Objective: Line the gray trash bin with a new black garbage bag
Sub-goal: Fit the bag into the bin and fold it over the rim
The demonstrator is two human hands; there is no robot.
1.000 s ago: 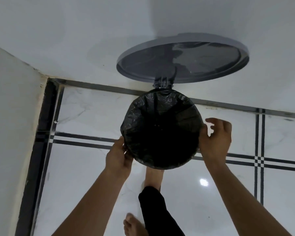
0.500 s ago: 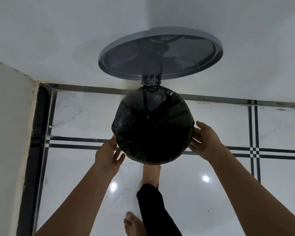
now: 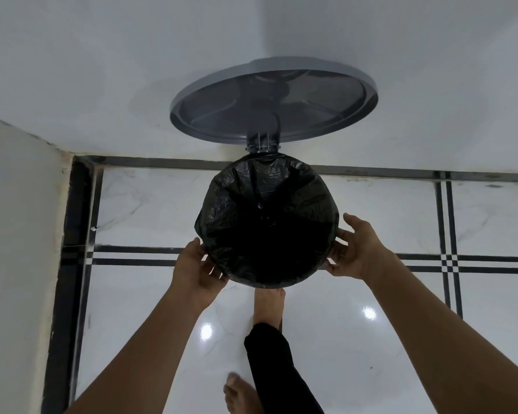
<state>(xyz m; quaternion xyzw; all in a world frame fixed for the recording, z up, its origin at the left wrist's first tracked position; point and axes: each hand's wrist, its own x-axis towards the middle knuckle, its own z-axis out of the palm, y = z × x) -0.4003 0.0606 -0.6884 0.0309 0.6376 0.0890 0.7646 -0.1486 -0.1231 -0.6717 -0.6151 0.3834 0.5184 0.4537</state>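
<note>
A white wall (image 3: 15,234) runs down the left side and meets a second white wall (image 3: 132,70) at the back, forming a corner at the upper left. The floor (image 3: 150,309) is glossy white marble-look tile with faint grey veins, bordered by a broad black strip (image 3: 69,264) along the left wall and a thinner dark strip along the back wall. Pairs of thin black inlay lines (image 3: 132,255) cross the floor side to side, and another pair runs front to back near the right edge, weaving a small check where they cross. Two bright ceiling-light reflections (image 3: 206,332) gleam on the tile.

The left hand (image 3: 195,271) cups the near-left rim of the trash bin, fingers spread apart and pressing on the bag's plastic. The black garbage bag (image 3: 266,222) lines the bin (image 3: 263,282), which stands near the back wall, its crinkled film folded over the whole round rim so that the grey body is hidden. Above it the round grey lid (image 3: 274,98) stands open on its hinge (image 3: 262,144), leaning at the back wall. A bare foot (image 3: 266,304) reaches under the bin's near edge, from a black trouser leg (image 3: 277,369); a second bare foot (image 3: 241,394) stands closer. The right hand (image 3: 356,249) rests against the near-right rim, fingers splayed apart on the bag.
</note>
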